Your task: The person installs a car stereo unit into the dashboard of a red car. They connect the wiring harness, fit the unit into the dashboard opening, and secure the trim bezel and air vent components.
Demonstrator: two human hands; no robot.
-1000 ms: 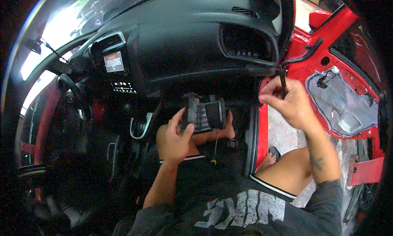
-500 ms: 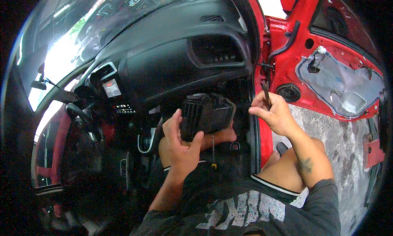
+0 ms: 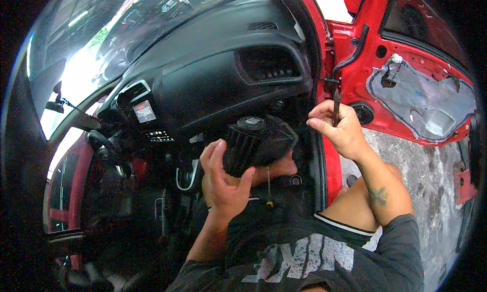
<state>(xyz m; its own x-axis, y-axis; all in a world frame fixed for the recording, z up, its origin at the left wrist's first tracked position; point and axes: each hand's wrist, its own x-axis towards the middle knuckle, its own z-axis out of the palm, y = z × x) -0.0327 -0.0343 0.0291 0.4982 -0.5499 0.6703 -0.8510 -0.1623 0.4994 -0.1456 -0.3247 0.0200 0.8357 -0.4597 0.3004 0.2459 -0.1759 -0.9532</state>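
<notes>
Below the dashboard (image 3: 198, 79), one black ribbed plastic housing (image 3: 244, 141) is between the left hand (image 3: 227, 185) and the right hand (image 3: 342, 132), turned since half a second ago so that its round top disc (image 3: 251, 121) shows. The left hand is spread just beside it; whether they touch, I cannot tell. The right hand's curled fingers grip one slim dark tool (image 3: 336, 107), now more upright. One yellow-handled screwdriver (image 3: 270, 204) shows nearer the body; one red door (image 3: 373, 43) stands open.

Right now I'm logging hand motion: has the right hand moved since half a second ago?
Yes. In the view, the right hand has shifted upward against the door speaker, and now overlaps the speaker's left side.
</notes>
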